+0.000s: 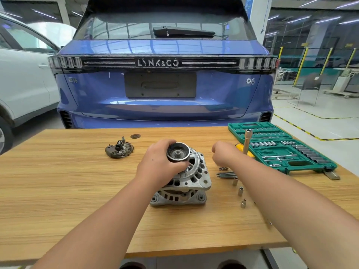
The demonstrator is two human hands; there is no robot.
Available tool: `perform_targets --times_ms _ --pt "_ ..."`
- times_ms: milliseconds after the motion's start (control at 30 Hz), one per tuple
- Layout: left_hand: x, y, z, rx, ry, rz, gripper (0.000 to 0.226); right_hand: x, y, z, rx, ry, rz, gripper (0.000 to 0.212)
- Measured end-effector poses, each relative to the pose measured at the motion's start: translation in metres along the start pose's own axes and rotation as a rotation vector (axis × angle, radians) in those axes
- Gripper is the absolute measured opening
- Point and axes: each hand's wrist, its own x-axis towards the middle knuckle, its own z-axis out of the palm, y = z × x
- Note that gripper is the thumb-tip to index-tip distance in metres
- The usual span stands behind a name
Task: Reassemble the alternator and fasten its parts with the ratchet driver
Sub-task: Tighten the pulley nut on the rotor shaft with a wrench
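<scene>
Nearest the person, just below the right forearm, three small silver sockets (pixel 240 191) stand in a loose line on the pale wood-grain table (pixel 58 181). Left of them the ribbed grey cast-aluminium alternator (pixel 186 187) sits on the table under the left hand (pixel 161 166), its two housing halves stacked and its dark steel pulley (pixel 178 152) tilted up toward the camera. The left hand's fingers curl round the pulley and grip it, steadying the unit. Just below the right hand (pixel 223 154) lies a bundle of long dark through-bolts (pixel 226 174), touching nothing but the table, so the housing does not look bolted together yet. The right hand hangs above them with fingers curled downward; whether it pinches anything cannot be told. Just beyond that hand a yellow-handled ratchet driver (pixel 245 147) with a long silver socket extension leans against the open green plastic socket case (pixel 279 148), unheld. Well to the left of the left hand, farther back, the black rectifier and regulator plate (pixel 119 148) lies apart, still to be fitted. By this layout the job seems roughly at its middle: core stacked, bolts, rear electronics and fastening left. Behind the table stands a blue hatchback car (pixel 161 74)
</scene>
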Motion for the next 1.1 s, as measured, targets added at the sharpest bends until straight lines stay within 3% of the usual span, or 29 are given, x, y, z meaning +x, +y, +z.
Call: perform_targets --times_ms 200,400,533,667,767,933,1100 --pt "0.0 -0.002 0.002 0.033 0.022 0.001 0.072 0.021 -0.004 0.019 -0.287 -0.121 -0.007 0.012" --pt "0.0 -0.002 0.002 0.034 0.009 -0.011 0.072 0.025 -0.003 0.026 -0.318 -0.074 -0.075 0.021" --pt "-0.001 -0.001 0.001 0.022 -0.016 -0.034 0.075 0.015 -0.015 -0.006 -0.18 0.039 -0.134 0.02" --pt "-0.003 0.001 0.001 -0.023 -0.005 -0.085 0.082 -0.011 -0.03 -0.065 0.079 0.18 -0.327 0.02" --pt "-0.003 0.003 0.0 -0.057 -0.013 -0.123 0.093 -0.047 -0.048 -0.099 0.256 0.121 -0.54 0.019" --pt "-0.003 0.004 -0.001 -0.07 -0.035 -0.14 0.098 -0.084 -0.084 -0.102 -0.204 0.063 -0.802 0.026" --pt "-0.004 0.003 -0.002 -0.095 -0.041 -0.135 0.091 -0.088 -0.099 -0.096 -0.39 0.015 -0.831 0.029"
